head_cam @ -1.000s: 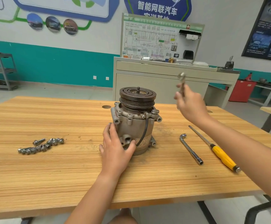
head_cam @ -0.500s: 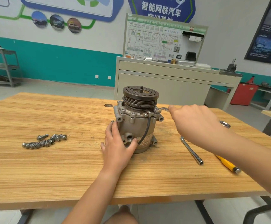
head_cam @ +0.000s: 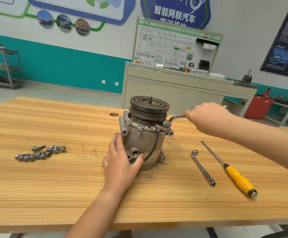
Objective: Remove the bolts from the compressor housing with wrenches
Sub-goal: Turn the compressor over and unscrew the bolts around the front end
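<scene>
Surface (head_cam: 53, 194) of pale wood carries the compressor (head_cam: 143, 143) upright near its middle, pulley on top. The left hand (head_cam: 121, 162) lies spread against the housing's near-left side, thumb across the front. The right hand (head_cam: 207, 117) is curled round the handle of the wrench (head_cam: 174, 118), whose ring end sits on the top flange at the right. To do this well, I judge: brace hard with the left, keep the ring fully seated and level, pull in a steady arc. Loose bolts (head_cam: 40, 152) lie well to the left
</scene>
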Available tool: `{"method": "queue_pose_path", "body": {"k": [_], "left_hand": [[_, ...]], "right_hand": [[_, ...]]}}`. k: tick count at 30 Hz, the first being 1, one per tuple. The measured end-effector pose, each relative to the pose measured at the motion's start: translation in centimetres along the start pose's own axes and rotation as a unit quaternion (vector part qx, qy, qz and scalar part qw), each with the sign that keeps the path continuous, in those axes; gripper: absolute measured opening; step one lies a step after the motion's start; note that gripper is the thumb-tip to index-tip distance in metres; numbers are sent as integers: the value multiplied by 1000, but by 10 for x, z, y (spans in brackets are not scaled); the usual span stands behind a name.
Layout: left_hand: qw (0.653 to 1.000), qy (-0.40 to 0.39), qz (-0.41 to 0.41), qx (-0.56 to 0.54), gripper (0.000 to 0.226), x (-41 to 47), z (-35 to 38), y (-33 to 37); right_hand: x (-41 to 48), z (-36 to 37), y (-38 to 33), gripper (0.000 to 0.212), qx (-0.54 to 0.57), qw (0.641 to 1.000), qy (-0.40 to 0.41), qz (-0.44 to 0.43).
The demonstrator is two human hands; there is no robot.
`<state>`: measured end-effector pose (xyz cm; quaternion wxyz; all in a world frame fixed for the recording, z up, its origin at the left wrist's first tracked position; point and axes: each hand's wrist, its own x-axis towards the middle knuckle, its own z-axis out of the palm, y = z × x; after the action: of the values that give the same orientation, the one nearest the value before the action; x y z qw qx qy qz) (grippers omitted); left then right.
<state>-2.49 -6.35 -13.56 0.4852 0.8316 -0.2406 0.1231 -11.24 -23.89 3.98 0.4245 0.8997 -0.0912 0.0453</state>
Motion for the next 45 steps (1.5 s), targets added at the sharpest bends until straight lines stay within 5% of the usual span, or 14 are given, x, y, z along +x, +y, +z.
{"method": "queue_pose_path", "body": {"k": [8, 12, 13, 17, 20, 22, 29, 35, 41, 45], "left_hand": [[1000, 2, 3, 3, 91, -1, -4, 2], [1000, 2, 6, 10, 90, -1, -3, 3], [1000, 3, 6, 10, 90, -2, -3, 3], [1000, 2, 8, 12, 91, -3, -4, 4], [1000, 2, 5, 13, 91, -3, -4, 4], [1000, 3, 2, 10, 91, -2, -4, 4], [1000, 8, 0, 4, 91, -3, -4, 4], [1000, 0, -2, -8, 92, -3, -5, 4], [1000, -7, -10, -16, 92, -2, -6, 4], [1000, -13, -7, -14, 91, -2, -5, 6]], "right_hand": [[40, 47, -24, 27, 234, 956, 169, 53], [0, 37, -13, 32, 472, 817, 270, 192], [-12, 32, -11, 34, 460, 825, 263, 198], [-51, 12, -20, 35, 247, 950, 116, 155], [-58, -12, -34, 56, 132, 984, 36, 117], [-57, -26, -40, 68, 119, 987, 16, 106], [-41, -59, -59, 47, 72, 995, -52, 54], [-24, -5, -7, 68, 93, 994, 7, 57], [37, 38, -20, 37, 147, 985, 71, 60], [51, 52, -36, 35, 266, 948, 165, 62]]}}
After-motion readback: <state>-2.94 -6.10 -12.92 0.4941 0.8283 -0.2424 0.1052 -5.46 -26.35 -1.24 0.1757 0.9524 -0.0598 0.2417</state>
